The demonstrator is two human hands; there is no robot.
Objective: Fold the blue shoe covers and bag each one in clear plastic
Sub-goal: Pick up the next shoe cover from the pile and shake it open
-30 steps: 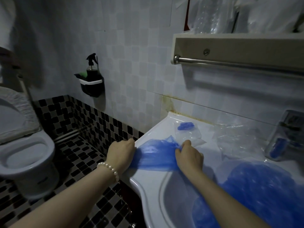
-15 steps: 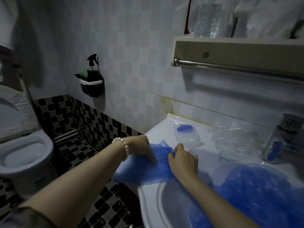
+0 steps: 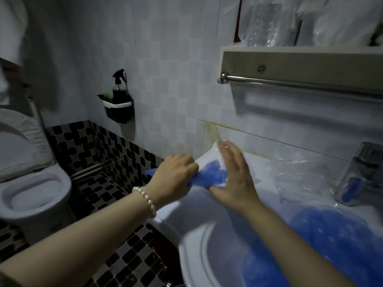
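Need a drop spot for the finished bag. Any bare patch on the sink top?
Bare rim shows between the right hand and the loose clear bags, up to the wall. Crowded: the left corner, where the left hand grips the shoe cover; by the tap; and the basin, where a blue pile lies.

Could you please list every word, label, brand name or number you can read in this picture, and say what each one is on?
None can be read.
Spray bottle in the wall holder: no label shows.
Packets on the shelf: clear and white plastic, too blurred to show any print.
Shoe cover and the clear bags by the sink: plain, no print visible.
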